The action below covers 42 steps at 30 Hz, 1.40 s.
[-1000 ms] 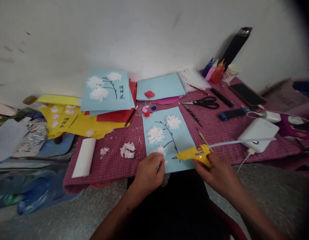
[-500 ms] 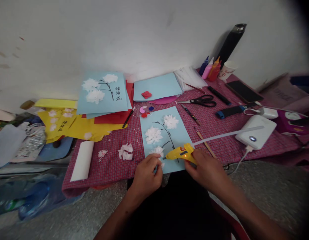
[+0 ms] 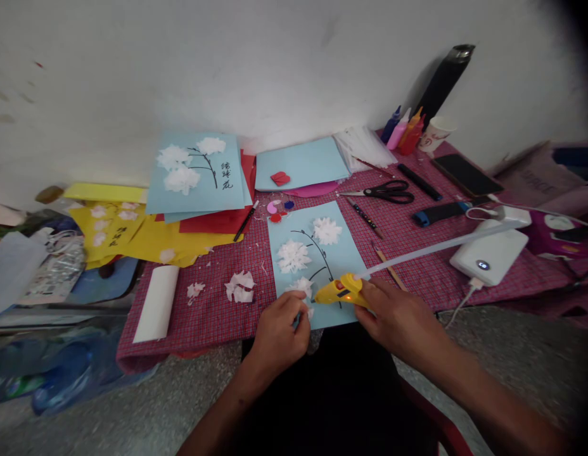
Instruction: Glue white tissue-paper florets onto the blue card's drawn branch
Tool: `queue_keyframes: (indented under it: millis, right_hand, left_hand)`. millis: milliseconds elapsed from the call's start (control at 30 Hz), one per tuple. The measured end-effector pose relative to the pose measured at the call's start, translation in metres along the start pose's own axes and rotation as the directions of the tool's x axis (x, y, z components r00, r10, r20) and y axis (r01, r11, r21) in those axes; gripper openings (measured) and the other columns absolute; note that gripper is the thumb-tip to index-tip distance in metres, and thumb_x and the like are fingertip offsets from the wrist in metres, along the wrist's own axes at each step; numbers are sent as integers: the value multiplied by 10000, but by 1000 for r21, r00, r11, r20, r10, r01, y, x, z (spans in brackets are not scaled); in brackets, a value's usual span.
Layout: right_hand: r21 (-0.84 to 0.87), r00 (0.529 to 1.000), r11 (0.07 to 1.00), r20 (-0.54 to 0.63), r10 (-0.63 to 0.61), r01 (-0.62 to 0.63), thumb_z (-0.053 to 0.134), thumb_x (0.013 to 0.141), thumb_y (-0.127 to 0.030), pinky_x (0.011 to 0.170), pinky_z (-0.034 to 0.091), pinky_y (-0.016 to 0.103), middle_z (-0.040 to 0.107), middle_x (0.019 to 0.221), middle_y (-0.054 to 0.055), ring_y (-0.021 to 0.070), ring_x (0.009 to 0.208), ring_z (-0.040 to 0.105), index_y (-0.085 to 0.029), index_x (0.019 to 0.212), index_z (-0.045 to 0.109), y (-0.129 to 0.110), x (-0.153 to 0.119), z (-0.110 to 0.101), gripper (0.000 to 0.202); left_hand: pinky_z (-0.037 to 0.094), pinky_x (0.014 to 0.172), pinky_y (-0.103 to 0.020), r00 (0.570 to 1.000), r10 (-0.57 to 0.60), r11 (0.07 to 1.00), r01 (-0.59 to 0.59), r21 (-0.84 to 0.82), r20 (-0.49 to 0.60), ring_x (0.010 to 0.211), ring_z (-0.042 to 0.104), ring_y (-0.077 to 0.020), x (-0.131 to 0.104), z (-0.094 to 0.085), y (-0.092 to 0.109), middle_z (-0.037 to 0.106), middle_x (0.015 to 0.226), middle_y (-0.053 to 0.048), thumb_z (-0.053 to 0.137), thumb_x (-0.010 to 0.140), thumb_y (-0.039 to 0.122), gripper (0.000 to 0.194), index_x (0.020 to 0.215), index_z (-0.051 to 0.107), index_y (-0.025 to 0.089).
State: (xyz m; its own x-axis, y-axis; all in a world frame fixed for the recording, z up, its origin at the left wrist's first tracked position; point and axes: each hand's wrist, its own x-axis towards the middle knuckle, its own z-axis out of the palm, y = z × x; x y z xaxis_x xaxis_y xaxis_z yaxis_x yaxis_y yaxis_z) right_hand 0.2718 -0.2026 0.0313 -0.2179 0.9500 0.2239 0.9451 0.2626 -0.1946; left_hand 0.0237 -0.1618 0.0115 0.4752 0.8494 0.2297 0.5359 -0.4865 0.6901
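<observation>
My right hand [image 3: 393,313] is wrapped round a yellow glue gun [image 3: 339,291], with a long translucent glue stick [image 3: 417,252] in its back. The nozzle points left, beside the lowest white paper flower [image 3: 301,287] on a light blue sheet [image 3: 345,253]. Over the sheet's lower left edge, my left hand [image 3: 283,326] has its fingers closed at that flower; whether it pinches a petal is too small to tell. Two more white flowers, a middle one [image 3: 294,255] and an upper one [image 3: 327,230], sit around drawn black branches.
White paper scraps [image 3: 240,287] and a white paper roll [image 3: 156,304] lie left. Behind are a finished flower sheet [image 3: 194,196] and a blue sheet stack [image 3: 301,161]. Scissors [image 3: 389,192], a pen [image 3: 365,218], a power bank [image 3: 488,253] and a phone [image 3: 466,174] lie right.
The glue stick's far end has swung slightly upward, and the glue gun has tilted a little with my right hand. My left hand has stayed nearly in place.
</observation>
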Motion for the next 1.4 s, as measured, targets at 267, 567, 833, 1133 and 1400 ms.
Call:
queue_keyframes:
  millis: [267, 567, 833, 1133, 1400]
  right_hand:
    - [-6, 1000, 1000, 17, -9, 9, 553, 915, -210, 612, 456, 314, 721, 998, 108, 235, 765, 686, -170, 1146, 641, 2, 2, -5, 250]
    - [0, 1000, 1000, 28, 7, -7, 550, 939, -215, 611, 464, 339, 710, 991, 107, 253, 764, 685, -144, 1155, 646, 7, 3, -7, 247]
    - [-1, 1000, 1000, 4, 14, -14, 556, 932, -232, 592, 461, 326, 719, 992, 100, 245, 758, 695, -160, 1163, 633, 11, -1, -2, 254]
    - [54, 999, 998, -29, -23, 24, 560, 913, -190, 626, 465, 341, 722, 992, 100, 256, 774, 697, -154, 1141, 636, 19, 2, 1, 243]
    - [65, 1000, 998, 0, -8, 8, 580, 902, -197, 624, 445, 325, 715, 960, 81, 236, 751, 683, -172, 1143, 635, 23, 3, 2, 248]
  left_hand:
    - [592, 908, -397, 1000, 15, 1000, -15, -9, -9, 1055, 702, -229, 1, -2, 1, 728, 1125, -96, 557, 870, 87, 141, 856, 598, 221]
    - [586, 917, -384, 1000, -6, 999, 7, 31, -16, 1049, 702, -229, 3, 0, 2, 724, 1117, -86, 563, 889, 108, 125, 864, 604, 224]
    - [577, 811, -344, 998, -48, 982, 56, 182, -51, 904, 666, -212, 7, 8, 11, 650, 950, -62, 557, 870, 112, 121, 845, 575, 228]
    - [547, 735, -341, 995, -90, 946, 99, 310, -43, 847, 617, -218, 9, 19, 22, 587, 903, -53, 572, 842, 99, 142, 829, 526, 232]
    - [510, 645, -301, 995, -74, 906, 98, 413, -74, 793, 592, -202, 8, 22, 24, 550, 873, -46, 557, 874, 125, 144, 801, 495, 233]
